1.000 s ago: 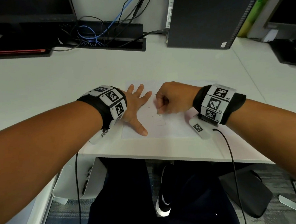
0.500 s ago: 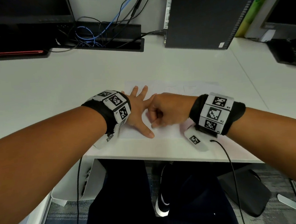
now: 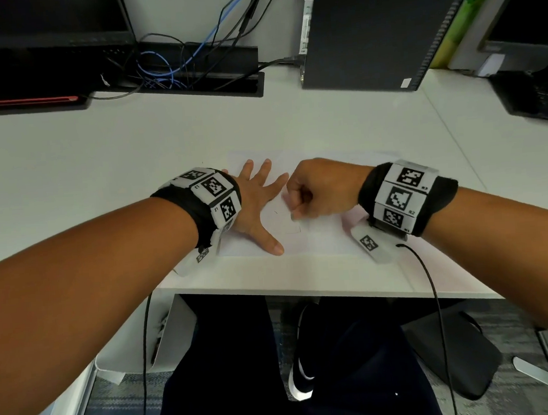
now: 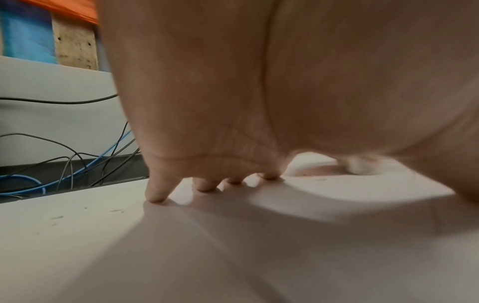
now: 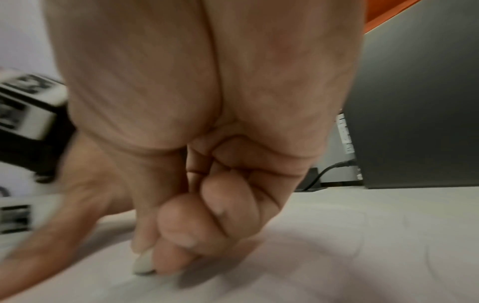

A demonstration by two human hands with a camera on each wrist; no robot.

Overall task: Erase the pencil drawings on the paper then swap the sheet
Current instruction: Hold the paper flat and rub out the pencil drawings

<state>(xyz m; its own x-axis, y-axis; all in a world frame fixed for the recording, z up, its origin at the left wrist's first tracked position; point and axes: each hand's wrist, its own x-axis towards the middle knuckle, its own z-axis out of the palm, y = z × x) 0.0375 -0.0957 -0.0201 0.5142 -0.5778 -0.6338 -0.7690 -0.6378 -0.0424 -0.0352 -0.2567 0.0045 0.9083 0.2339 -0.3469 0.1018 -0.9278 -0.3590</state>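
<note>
A white sheet of paper lies on the white desk near its front edge, with faint pencil lines near its middle. My left hand lies flat on the sheet's left part, fingers spread and straight; the fingertips press down in the left wrist view. My right hand is curled into a fist just right of it. It pinches a small white eraser whose end touches the paper. In the head view the eraser is hidden under the fist.
A black computer tower stands at the back right. A cable tray with blue and black cables sits at the back centre, a monitor base at back left. The desk's front edge runs just below my wrists.
The right fist slid left toward the left hand's fingers, then back right and slightly away. The left hand stayed flat on the sheet.
</note>
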